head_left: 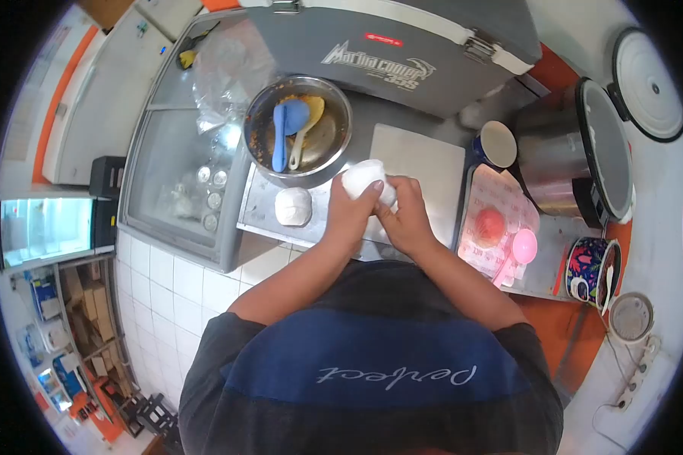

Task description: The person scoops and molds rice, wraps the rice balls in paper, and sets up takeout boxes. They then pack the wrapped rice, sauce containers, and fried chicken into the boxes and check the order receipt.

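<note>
Both hands are closed around a white, rounded, paper-like bundle (363, 179) above the counter, in front of my chest. My left hand (350, 208) grips its left side, thumb across the front. On the other side, my right hand (404, 216) presses against it with bent fingers. What is inside the bundle is hidden. A similar white bundle (293, 207) rests on the metal counter, left of my left hand. Behind the hands lies a white cutting board (421, 152). A steel bowl (339, 144) holding orange-brown food scraps, a blue spoon (280, 136) and a yellowish spoon (308, 125) stands behind my left hand.
Printed paper (478, 193) at right bears a reddish round lump (489, 227) and a pink scoop (524, 246). Beyond are a blue cup (498, 145), a large open rice cooker (558, 152) and a patterned pot (584, 269). A grey cooler (402, 53) blocks the back; a glass-topped freezer (178, 163) stands left.
</note>
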